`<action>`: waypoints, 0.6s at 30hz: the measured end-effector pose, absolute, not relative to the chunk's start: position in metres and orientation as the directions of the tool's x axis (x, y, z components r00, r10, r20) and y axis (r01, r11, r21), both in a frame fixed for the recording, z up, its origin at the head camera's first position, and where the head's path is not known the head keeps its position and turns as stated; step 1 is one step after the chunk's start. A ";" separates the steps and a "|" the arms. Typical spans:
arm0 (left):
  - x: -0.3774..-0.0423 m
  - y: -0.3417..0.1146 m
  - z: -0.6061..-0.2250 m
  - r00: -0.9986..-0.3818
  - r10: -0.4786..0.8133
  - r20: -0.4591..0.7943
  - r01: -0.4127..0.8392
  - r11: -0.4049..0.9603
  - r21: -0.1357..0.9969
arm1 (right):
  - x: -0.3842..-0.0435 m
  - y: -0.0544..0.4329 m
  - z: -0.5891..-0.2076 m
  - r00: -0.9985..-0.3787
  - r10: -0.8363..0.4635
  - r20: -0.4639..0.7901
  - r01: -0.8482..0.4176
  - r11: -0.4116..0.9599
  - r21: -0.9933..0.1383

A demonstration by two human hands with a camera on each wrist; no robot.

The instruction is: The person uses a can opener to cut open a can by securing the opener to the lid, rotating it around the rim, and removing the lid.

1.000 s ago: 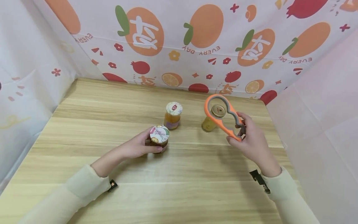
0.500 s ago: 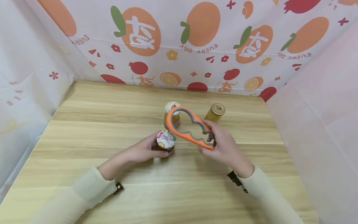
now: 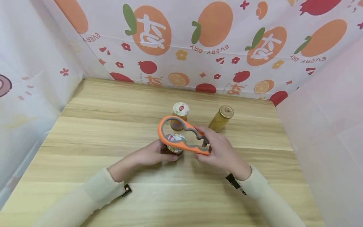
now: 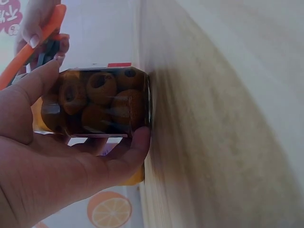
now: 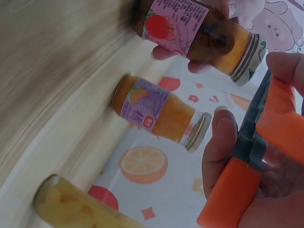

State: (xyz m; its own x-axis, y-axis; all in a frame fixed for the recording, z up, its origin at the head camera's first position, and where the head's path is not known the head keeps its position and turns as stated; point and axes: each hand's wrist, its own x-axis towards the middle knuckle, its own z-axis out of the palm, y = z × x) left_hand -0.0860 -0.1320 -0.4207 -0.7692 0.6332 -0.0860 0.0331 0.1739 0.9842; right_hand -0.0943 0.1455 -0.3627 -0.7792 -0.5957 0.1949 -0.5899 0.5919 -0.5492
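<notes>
In the head view my left hand [image 3: 151,154] grips a glass jar whose patterned white lid [image 3: 177,138] shows through the loop of an orange and grey jar opener [image 3: 161,130]. Dark round fruit fills this jar [image 4: 95,102], which stands upright on the table; its pink label [image 5: 175,26] faces the right wrist camera. My right hand [image 3: 221,153] holds the jar opener by its two handle ends, with the loop above the jar's lid. Whether opener and lid touch cannot be told. Part of the lid is hidden behind the opener's near arm.
Just behind stands a jar of orange fruit [image 5: 175,118] with a pale lid and purple label. A taller jar of yellow fruit [image 3: 218,122] with a gold lid is to its right. Fruit-printed curtains [image 3: 184,63] enclose the wooden table [image 3: 119,104] at the back and sides.
My right hand has carried the jar opener leftward from over the yellow fruit jar to above the jar in my left hand. The left hand and its jar have shifted slightly right.
</notes>
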 end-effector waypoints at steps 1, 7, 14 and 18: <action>-0.086 -0.130 -0.421 -0.765 0.639 -0.077 0.036 0.162 0.986 | -0.094 0.145 -0.364 -0.774 -0.604 0.190 -0.594 0.590 -0.547; -0.084 -0.117 -0.414 -0.721 0.689 0.073 0.075 -0.026 0.997 | -0.095 0.143 -0.365 -0.725 -0.660 0.199 -0.654 0.569 -0.498; -0.081 -0.109 -0.405 -0.679 0.726 0.105 0.094 -0.056 0.994 | -0.096 0.140 -0.360 -0.701 -0.691 0.176 -0.677 0.568 -0.467; -0.083 -0.109 -0.414 -0.690 0.719 0.089 0.091 -0.036 0.995 | -0.094 0.138 -0.358 -0.690 -0.707 0.155 -0.685 0.568 -0.456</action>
